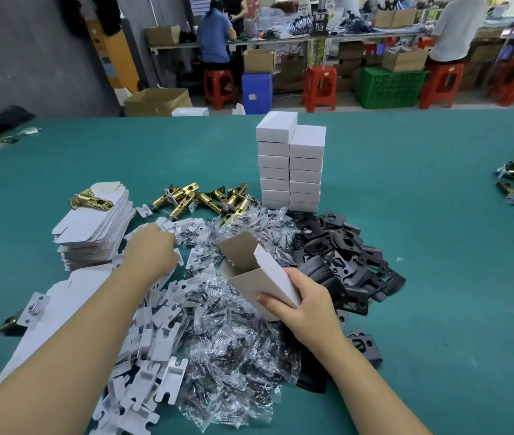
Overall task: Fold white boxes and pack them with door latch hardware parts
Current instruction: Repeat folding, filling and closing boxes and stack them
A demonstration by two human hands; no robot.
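Centrally, open box (257, 271): a folded white carton, top flap raised and mouth open, tilted above the pile of parts; all places below are given relative to it.
Right hand (304, 304): grips the box at its lower near corner, thumb across the white face, fingers wrapped behind.
Left hand (152, 251): to the left, palm down on small white card pieces; whether the curled fingers hold anything cannot be told.
Flat blanks (95, 224): a stack of unfolded cartons farther left, one brass latch (91, 199) lying on top.
Brass latches (205, 197): a loose group behind and left.
Finished boxes (291, 166): two closed white columns directly behind.
Screw packets (233, 356): clear bags heaped beneath and in front.
Black plates (343, 255): a pile touching the right side.
White card inserts (155, 356): scattered to the front left.
Table (437, 246): green surface under everything.
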